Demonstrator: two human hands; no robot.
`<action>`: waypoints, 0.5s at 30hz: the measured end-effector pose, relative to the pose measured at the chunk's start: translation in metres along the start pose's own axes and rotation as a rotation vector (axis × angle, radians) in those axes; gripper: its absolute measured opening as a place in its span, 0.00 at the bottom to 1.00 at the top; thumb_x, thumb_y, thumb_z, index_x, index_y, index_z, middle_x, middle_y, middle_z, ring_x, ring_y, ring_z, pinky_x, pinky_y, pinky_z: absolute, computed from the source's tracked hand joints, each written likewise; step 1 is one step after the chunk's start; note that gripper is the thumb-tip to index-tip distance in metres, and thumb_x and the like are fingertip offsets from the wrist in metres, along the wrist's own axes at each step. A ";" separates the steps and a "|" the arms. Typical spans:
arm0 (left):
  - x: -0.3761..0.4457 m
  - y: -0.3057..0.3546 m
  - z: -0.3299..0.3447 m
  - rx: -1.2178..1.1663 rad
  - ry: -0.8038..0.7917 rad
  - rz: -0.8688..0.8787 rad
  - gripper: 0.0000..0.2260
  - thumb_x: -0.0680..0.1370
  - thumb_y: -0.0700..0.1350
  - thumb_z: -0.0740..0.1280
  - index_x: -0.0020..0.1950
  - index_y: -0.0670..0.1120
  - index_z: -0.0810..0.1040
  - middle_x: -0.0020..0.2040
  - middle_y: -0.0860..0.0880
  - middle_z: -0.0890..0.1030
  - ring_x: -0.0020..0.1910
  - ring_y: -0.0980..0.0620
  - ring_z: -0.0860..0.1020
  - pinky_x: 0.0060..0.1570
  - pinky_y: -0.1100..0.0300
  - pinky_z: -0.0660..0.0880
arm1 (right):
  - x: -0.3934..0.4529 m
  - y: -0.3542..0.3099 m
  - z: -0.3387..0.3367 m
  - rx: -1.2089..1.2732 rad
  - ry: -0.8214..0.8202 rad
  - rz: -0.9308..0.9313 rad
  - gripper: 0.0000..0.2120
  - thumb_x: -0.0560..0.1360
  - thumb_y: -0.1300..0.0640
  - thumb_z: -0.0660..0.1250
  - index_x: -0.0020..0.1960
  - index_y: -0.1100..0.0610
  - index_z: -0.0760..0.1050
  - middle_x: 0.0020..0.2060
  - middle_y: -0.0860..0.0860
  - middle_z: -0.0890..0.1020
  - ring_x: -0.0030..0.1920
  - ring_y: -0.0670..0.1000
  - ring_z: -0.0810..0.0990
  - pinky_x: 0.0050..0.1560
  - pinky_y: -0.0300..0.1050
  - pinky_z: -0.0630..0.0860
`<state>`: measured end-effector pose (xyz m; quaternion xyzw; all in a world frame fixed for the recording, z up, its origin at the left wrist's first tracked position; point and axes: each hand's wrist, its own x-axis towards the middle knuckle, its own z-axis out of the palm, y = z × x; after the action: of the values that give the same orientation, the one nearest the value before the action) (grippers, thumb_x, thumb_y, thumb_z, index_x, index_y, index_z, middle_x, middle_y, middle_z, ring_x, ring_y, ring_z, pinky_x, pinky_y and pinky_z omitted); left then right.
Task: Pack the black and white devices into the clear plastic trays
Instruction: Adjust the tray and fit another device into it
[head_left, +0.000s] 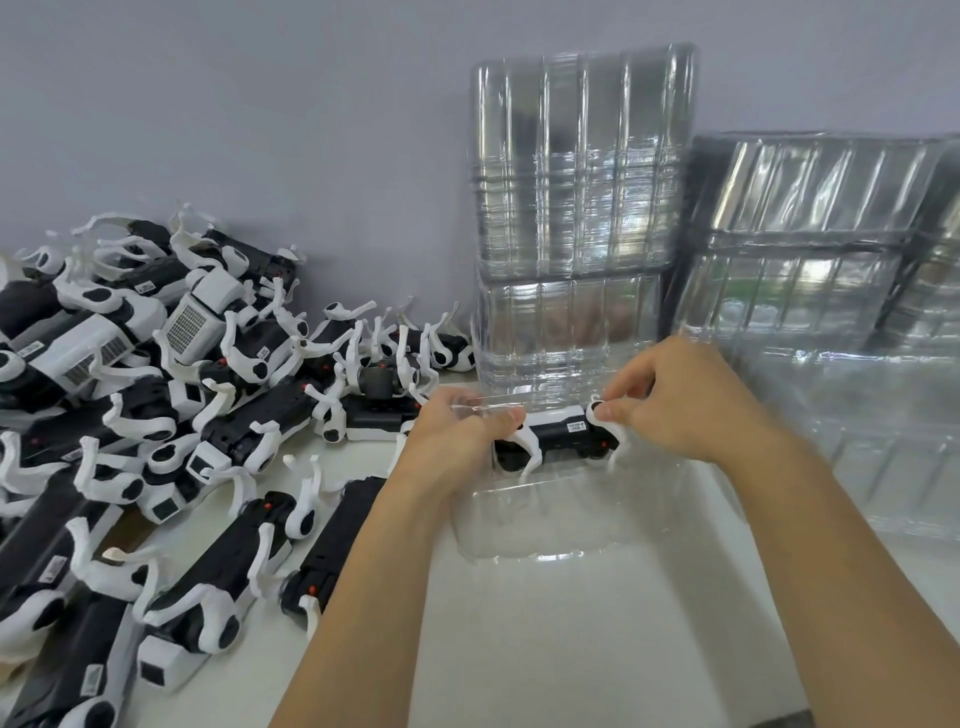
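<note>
Head view, only view available. One black and white device (563, 439) lies crosswise in the far slot of a clear plastic tray (540, 525) that sits flat on the white table (571, 649), directly in front of the person. Both hands are on it, one at each end, which looks like the way to keep the long body level while it seats into the moulded slot. Left hand (457, 434): fingers curled, thumb pressed down at the device's left end and the tray edge; it appears to grip both, likely steadying the tray against sliding. Right hand (675, 400): fingertips pinch the white curved arm at the device's right end, probably tucking that arm in so it clears the slot wall. The rest of the tray nearer the person appears unfilled, so packing of this tray is judged to be at its start. Pile of devices (156, 415) lies heaped on the table to the left, within reach of the left hand — sensible as the supply side. Stacks of trays (582, 171) stand on edge against the wall behind the work spot, and more trays (821, 260) lean at the right, kept near for the next refill. Edges of the flat tray are hard to trace; clear plastic on white.
</note>
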<state>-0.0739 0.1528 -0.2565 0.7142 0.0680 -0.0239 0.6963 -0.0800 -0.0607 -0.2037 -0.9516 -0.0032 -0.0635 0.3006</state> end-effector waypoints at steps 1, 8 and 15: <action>0.000 0.000 0.000 -0.002 -0.001 -0.001 0.16 0.72 0.49 0.78 0.54 0.54 0.75 0.49 0.59 0.78 0.44 0.66 0.74 0.38 0.65 0.67 | 0.000 -0.001 0.002 0.002 0.011 0.017 0.07 0.68 0.46 0.80 0.39 0.45 0.83 0.40 0.45 0.81 0.44 0.46 0.78 0.51 0.50 0.78; -0.002 0.001 0.001 0.001 -0.003 -0.002 0.20 0.72 0.51 0.78 0.60 0.53 0.74 0.52 0.59 0.77 0.47 0.65 0.73 0.39 0.64 0.66 | -0.001 -0.002 0.004 0.038 0.009 0.069 0.09 0.68 0.48 0.80 0.35 0.45 0.80 0.37 0.38 0.74 0.40 0.42 0.73 0.50 0.45 0.71; -0.002 0.001 0.001 0.010 0.006 -0.002 0.16 0.71 0.51 0.78 0.53 0.56 0.75 0.53 0.58 0.77 0.46 0.65 0.73 0.39 0.64 0.67 | 0.000 0.000 0.002 -0.028 -0.051 -0.022 0.09 0.73 0.43 0.74 0.45 0.48 0.86 0.50 0.46 0.81 0.54 0.48 0.76 0.55 0.45 0.72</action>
<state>-0.0761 0.1518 -0.2556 0.7177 0.0709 -0.0228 0.6923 -0.0794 -0.0599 -0.2055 -0.9570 -0.0204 -0.0428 0.2862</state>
